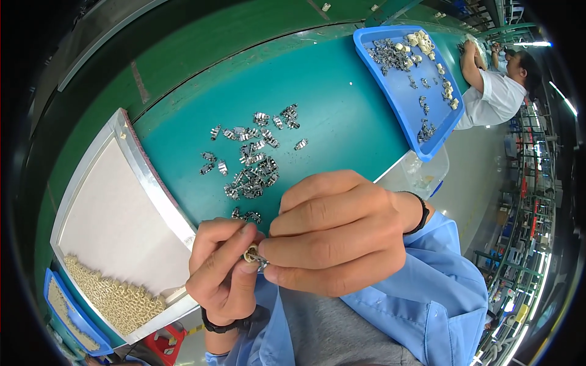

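While both my hands meet just below the loose metal parts, the piece in work is a small cream-coloured round hollow part (pixel 250 251), its open end showing, with a small shiny silvery metal piece (pixel 261 259) right at it. Can't tell if the metal is seated inside or only against the opening; fingers hide it.

Cream part sits between thumb and index finger of my left hand (pixel 221 271), pinched at the tips. My right hand (pixel 339 235) closes thumb and fingertips on the metal piece, on the right side of the cream part.

Pose: left comes up from below, fingers curled; right reaches in from the right, back of hand up, fingers pointing left. Both near the front edge of the flat teal work surface (pixel 329 91), just short of the scattered pile of silvery metal clips (pixel 253 174).
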Available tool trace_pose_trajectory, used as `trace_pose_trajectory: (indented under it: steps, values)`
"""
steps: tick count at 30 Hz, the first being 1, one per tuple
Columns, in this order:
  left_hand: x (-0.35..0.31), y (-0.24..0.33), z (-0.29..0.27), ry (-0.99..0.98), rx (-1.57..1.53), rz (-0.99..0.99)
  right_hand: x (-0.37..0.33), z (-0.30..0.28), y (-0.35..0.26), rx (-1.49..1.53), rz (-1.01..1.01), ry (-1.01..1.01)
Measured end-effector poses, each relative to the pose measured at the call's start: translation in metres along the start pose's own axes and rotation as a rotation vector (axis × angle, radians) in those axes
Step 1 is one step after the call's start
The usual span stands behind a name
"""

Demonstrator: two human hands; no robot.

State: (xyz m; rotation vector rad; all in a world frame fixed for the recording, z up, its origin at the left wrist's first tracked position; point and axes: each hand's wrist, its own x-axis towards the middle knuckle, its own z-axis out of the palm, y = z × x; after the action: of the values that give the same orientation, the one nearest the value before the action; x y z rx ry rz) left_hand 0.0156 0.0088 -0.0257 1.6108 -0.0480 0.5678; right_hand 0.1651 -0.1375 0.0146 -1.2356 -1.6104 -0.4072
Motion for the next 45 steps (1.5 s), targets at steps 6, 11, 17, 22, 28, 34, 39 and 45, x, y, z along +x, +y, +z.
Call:
trace_pose_trajectory:
  steps: [6, 11, 17, 22, 28, 34, 39, 45]
  values:
    - [0.000, 0.002, 0.000, -0.002, -0.046, -0.009, 0.002, -0.003, -0.003, -0.021, -0.002, -0.002]
    - [0.000, 0.002, 0.000, -0.011, -0.044, -0.002, 0.001, -0.004, -0.004, -0.025, -0.009, -0.014]
    - [0.001, 0.001, 0.000, -0.042, -0.024, 0.036, 0.001, -0.007, -0.004, -0.010, 0.003, -0.014]
    - [0.002, 0.002, 0.002, -0.038, -0.035, 0.027, 0.001, -0.011, -0.005, 0.006, 0.019, -0.005]
    - [0.002, 0.003, 0.004, -0.053, -0.029, 0.013, -0.003, -0.012, -0.009, -0.017, 0.022, -0.030]
    - [0.000, 0.004, 0.006, -0.042, -0.042, 0.004, -0.002, -0.013, -0.017, -0.113, 0.015, -0.042]
    - [0.003, 0.002, 0.006, -0.069, -0.062, 0.045, -0.003, -0.014, -0.018, -0.113, 0.024, -0.036]
    - [0.002, 0.005, 0.004, -0.124, -0.057, 0.005, -0.005, -0.012, -0.020, -0.098, 0.044, -0.067]
